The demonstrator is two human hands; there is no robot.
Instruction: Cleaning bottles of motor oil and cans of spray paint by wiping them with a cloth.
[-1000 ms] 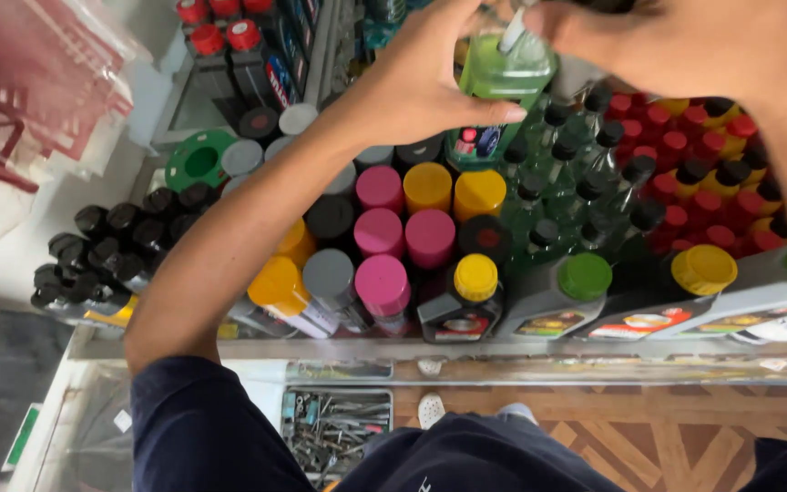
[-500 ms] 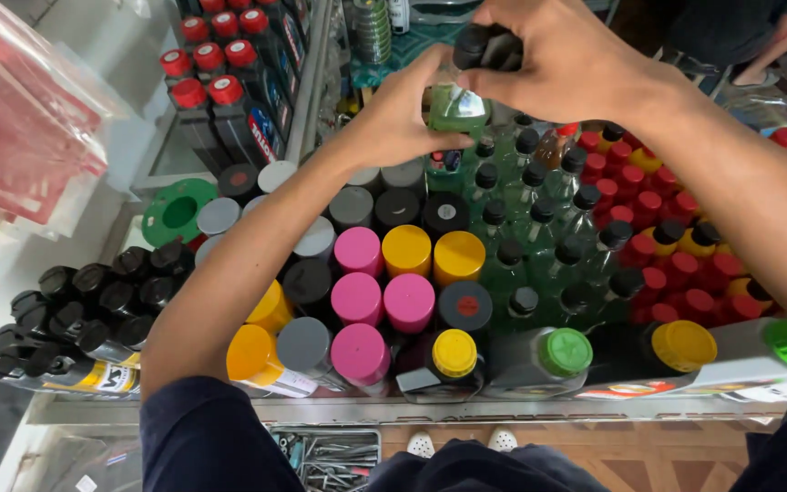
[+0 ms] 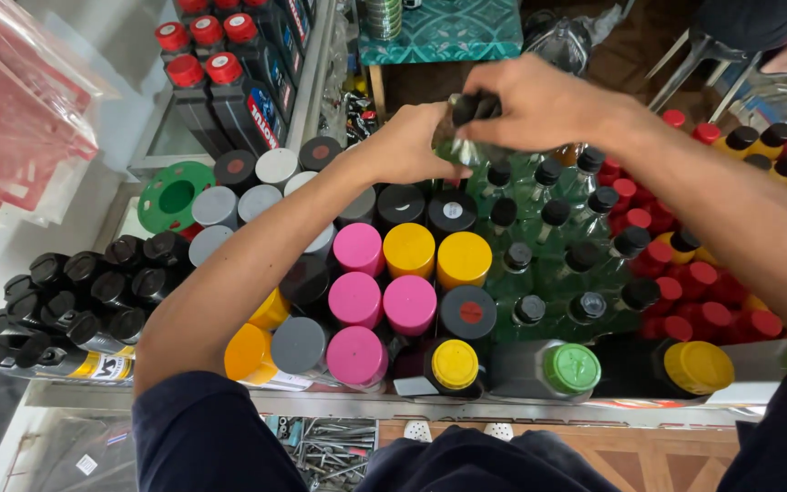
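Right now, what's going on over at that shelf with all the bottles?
A person stands over a shelf crowded with capped bottles and spray cans. Both hands are raised above the rows on one small green bottle: the left hand holds its body, and the right hand closes its grip over the black cap. Directly below stand more green bottles with black caps, with pink and yellow can lids to one side and red-capped bottles to the other.
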